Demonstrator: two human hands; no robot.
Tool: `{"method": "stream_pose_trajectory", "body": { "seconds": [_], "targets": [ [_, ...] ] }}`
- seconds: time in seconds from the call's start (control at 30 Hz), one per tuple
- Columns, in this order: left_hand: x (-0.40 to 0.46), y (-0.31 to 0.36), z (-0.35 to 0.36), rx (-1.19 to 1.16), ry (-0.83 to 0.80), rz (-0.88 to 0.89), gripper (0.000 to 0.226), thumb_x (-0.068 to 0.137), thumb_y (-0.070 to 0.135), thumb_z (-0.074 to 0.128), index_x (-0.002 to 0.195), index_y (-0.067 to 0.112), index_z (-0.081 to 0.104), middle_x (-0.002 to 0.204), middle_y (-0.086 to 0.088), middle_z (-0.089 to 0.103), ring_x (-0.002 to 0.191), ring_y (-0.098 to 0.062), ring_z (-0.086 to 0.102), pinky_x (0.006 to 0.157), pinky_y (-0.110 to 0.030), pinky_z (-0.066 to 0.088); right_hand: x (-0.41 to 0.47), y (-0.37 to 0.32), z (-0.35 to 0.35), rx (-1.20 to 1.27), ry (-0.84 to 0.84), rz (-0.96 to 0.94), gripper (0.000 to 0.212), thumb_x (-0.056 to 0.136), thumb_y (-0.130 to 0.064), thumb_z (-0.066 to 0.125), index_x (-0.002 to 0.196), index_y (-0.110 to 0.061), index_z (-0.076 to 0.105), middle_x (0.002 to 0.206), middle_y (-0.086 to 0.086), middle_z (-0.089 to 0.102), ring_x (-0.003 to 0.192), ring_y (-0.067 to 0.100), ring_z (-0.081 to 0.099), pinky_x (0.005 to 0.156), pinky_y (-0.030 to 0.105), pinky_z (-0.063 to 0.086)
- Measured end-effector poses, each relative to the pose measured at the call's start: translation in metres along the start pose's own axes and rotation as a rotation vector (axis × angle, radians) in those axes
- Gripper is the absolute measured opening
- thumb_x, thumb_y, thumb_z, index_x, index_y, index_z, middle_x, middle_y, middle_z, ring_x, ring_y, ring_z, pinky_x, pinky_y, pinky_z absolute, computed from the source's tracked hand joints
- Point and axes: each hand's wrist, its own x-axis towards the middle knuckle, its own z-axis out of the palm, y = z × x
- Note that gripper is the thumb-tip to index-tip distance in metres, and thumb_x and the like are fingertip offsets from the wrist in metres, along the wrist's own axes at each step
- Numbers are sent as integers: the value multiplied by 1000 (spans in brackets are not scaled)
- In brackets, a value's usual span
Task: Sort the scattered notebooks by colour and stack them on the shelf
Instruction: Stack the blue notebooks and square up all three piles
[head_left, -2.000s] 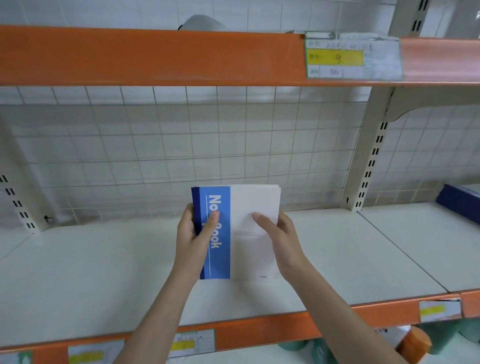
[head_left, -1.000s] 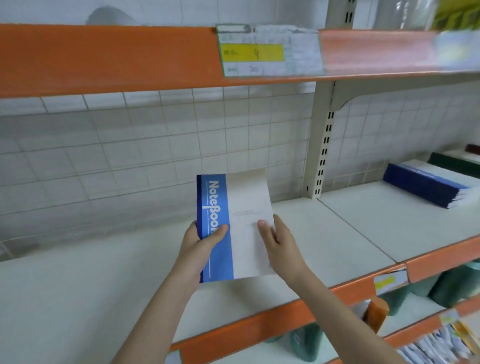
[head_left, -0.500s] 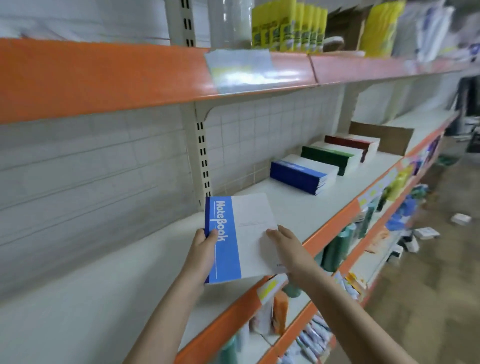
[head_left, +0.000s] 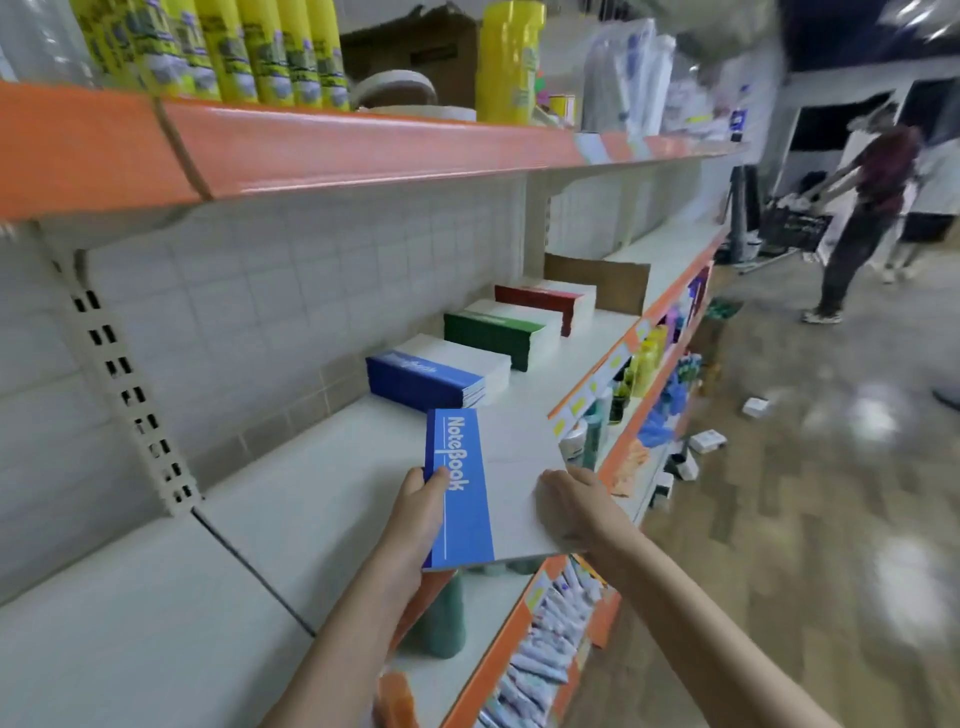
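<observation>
I hold a blue-and-white notebook (head_left: 483, 483) marked "NoteBook" in both hands, above the front edge of the white shelf (head_left: 291, 499). My left hand (head_left: 418, 512) grips its blue spine side, thumb on the cover. My right hand (head_left: 569, 506) grips its white right edge. Further right along the shelf lie three stacks: a blue stack (head_left: 434, 376) just beyond the held notebook, then a green stack (head_left: 498, 330), then a red stack (head_left: 545, 301).
A brown cardboard divider (head_left: 597, 283) stands past the red stack. The orange upper shelf (head_left: 363, 150) carries yellow bottles (head_left: 249, 49). Lower shelves hold bottles and tubes (head_left: 545, 660). Small boxes (head_left: 706, 441) lie on the wooden floor. A person (head_left: 862, 218) stands at the aisle's far end.
The view has swung right along the shelf, bringing the blue, green and red stacks into sight. Both hands kept their hold and carried the notebook right, close to the blue stack.
</observation>
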Motion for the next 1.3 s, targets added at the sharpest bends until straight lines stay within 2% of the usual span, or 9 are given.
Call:
{"method": "stream_pose_trajectory", "body": {
  "seconds": [0.13,0.2,0.33,0.47,0.73,1.07,1.13,1.23,1.3],
  "targets": [
    [17,-1,53,-11,-79,8,17,101,22,41,104,10,51,95,-10,64,73,-18,62,55,-26,46,16,5,-50,2,48,12,11,93,-9,38,88,-6,46,78,6,43,72,20,43,52,21,31],
    [23,-1,77,15,-112,4,19,101,23,40,109,8,51,97,-10,64,74,-19,62,57,-26,46,21,10,-72,-15,73,25,21,92,-12,38,102,4,47,87,8,44,79,22,43,56,24,32],
    [33,3,122,31,-198,26,20,101,22,40,117,14,50,93,-3,64,77,-17,62,58,-27,47,30,16,-113,25,130,58,19,94,-16,37,104,-9,52,84,4,49,74,20,47,38,17,34],
    [42,7,165,46,-285,18,17,102,22,39,111,14,51,90,-2,65,73,-17,63,54,-27,45,42,18,-151,57,186,38,23,96,-18,38,112,-13,54,92,2,59,85,21,56,57,22,43],
    [99,25,236,95,-316,17,26,102,28,38,118,9,47,98,-10,64,76,-21,63,55,-27,47,106,4,-206,76,221,41,29,96,-16,36,119,-12,52,106,8,62,96,28,60,64,28,46],
    [185,79,270,-8,-179,53,19,102,23,38,106,7,46,91,-9,62,74,-21,60,64,-32,49,220,-51,-219,7,198,47,11,90,-27,46,88,-19,54,103,11,53,96,31,54,61,28,43],
    [198,88,265,-19,-137,72,16,102,23,39,102,9,47,90,-8,62,73,-19,60,60,-30,49,235,-63,-211,-13,180,32,13,91,-27,46,83,-19,51,97,12,51,86,28,53,57,27,39],
    [213,99,249,-38,-56,108,14,102,23,39,99,14,48,94,-9,63,75,-19,61,59,-29,47,254,-78,-192,8,88,-20,10,96,-17,40,87,-14,43,78,5,40,65,18,39,49,21,28],
    [218,102,234,-53,11,111,13,102,24,38,103,16,48,94,-7,63,76,-19,61,58,-29,47,265,-87,-175,60,6,-41,7,97,-14,40,98,-14,47,79,4,40,65,16,39,52,22,24]
  ]
}}
